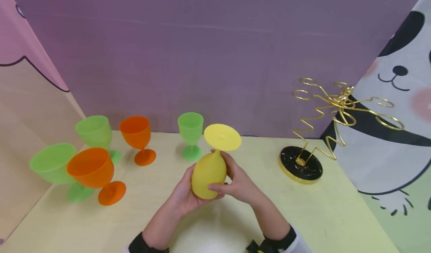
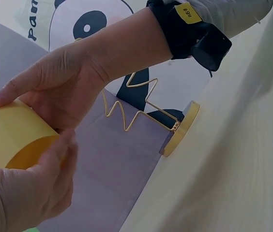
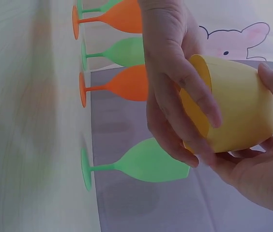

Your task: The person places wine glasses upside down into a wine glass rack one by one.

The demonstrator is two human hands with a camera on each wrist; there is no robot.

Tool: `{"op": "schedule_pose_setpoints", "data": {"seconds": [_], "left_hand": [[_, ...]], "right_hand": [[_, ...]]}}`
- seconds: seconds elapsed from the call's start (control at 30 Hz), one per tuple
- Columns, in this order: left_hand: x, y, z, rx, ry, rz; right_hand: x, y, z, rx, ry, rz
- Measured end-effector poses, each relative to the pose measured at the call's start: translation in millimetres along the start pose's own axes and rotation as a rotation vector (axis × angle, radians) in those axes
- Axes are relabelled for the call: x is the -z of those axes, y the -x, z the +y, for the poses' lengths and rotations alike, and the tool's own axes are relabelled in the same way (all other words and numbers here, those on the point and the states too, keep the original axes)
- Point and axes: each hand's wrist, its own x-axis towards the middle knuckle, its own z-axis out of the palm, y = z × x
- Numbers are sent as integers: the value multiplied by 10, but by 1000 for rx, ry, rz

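A person's left hand (image 1: pixel 183 198) and right hand (image 1: pixel 242 183) grip an upturned yellow cup (image 1: pixel 207 174) below the frame's centre, neither hand nearer; its long axis leans, foot to the upper right, mouth downward. Beyond stand a green cup (image 1: pixel 190 127) and, far right, a gold rack (image 1: pixel 341 100).

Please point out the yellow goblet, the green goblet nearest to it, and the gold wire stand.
Yellow goblet (image 1: pixel 206 172), head view: outside of its bowl.
Green goblet (image 1: pixel 190 134), head view: outside of its bowl.
Gold wire stand (image 1: pixel 311 167), head view: its black base.
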Motion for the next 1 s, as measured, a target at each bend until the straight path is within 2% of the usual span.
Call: {"op": "schedule_pose_setpoints", "data": {"seconds": [0.4, 0.57, 0.77, 0.87, 1.0], "left_hand": [[18, -26, -18, -4, -120, 101], [14, -25, -22, -36, -173, 106], [16, -17, -14, -38, -233, 95], [9, -15, 17, -65, -311, 156], [0, 40, 142, -193, -477, 289]], "right_hand": [[23, 41, -18, -19, 46, 38], [37, 58, -44, -23, 78, 59], [52, 71, -60, -52, 91, 69], [72, 65, -53, -53, 102, 80], [127, 61, -50, -44, 121, 99]]}}
